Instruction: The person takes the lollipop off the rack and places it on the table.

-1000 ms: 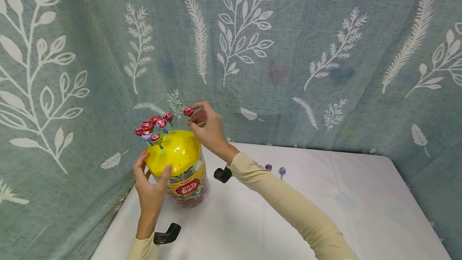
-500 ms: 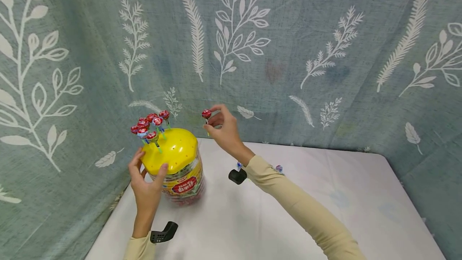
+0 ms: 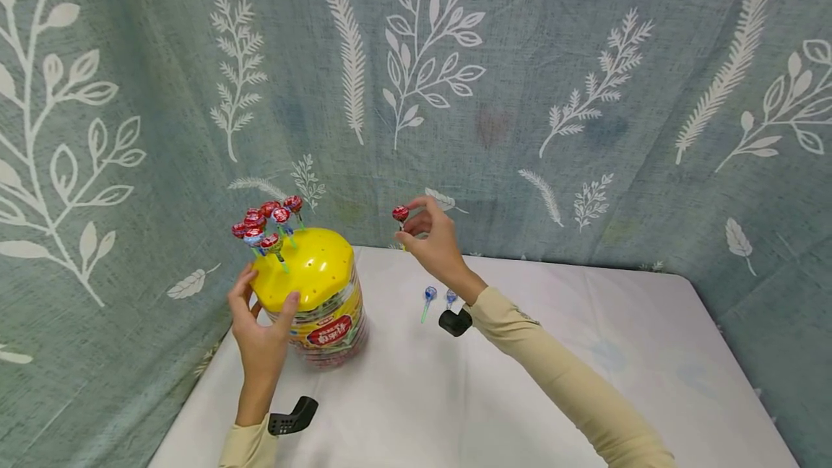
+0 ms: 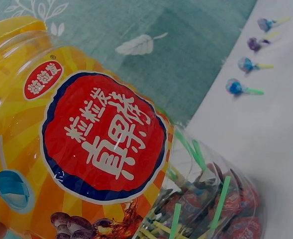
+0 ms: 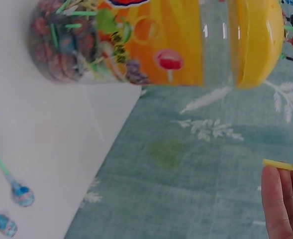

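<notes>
A large clear plastic jar (image 3: 328, 334) with a yellow lid (image 3: 318, 266) and a yellow-and-red label stands on the table. Several red-wrapped lollipops (image 3: 269, 240) stick up from holes in the lid's left part. My left hand (image 3: 263, 341) grips the lid's near left side, thumb at the front and fingers behind. To the right of the jar, my right hand (image 3: 434, 240) pinches a red lollipop (image 3: 400, 214) by its stick, candy end up, in the air. Its yellow stick (image 5: 279, 165) shows between the fingertips in the right wrist view.
Blue-wrapped lollipops (image 3: 430, 293) lie on the white tablecloth (image 3: 403, 396) below my right hand; the left wrist view shows several in a row, one of them purple (image 4: 255, 44). More lollipops (image 4: 231, 204) fill the jar's bottom. A green leaf-patterned curtain (image 3: 494, 128) hangs behind.
My right hand has moved right, away from above the lid, carrying the red lollipop. Blue lollipops on the table have come into sight beneath it. The left hand still holds the jar.
</notes>
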`<control>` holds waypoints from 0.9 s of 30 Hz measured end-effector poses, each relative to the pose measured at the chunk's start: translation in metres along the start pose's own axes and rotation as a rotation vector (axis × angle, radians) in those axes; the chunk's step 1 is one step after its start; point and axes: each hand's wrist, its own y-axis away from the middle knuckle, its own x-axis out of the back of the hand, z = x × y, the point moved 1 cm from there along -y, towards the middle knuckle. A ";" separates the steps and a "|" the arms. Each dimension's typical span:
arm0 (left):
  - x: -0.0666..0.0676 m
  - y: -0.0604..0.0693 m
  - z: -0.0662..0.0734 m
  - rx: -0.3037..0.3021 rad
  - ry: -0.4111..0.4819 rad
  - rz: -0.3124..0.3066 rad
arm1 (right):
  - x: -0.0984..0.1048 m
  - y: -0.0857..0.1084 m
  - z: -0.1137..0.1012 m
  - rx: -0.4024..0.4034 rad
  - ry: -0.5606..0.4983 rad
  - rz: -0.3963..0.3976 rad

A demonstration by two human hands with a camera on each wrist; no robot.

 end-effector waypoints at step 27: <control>0.000 0.002 0.001 0.024 -0.015 -0.003 | 0.063 0.049 0.055 -0.164 0.069 0.088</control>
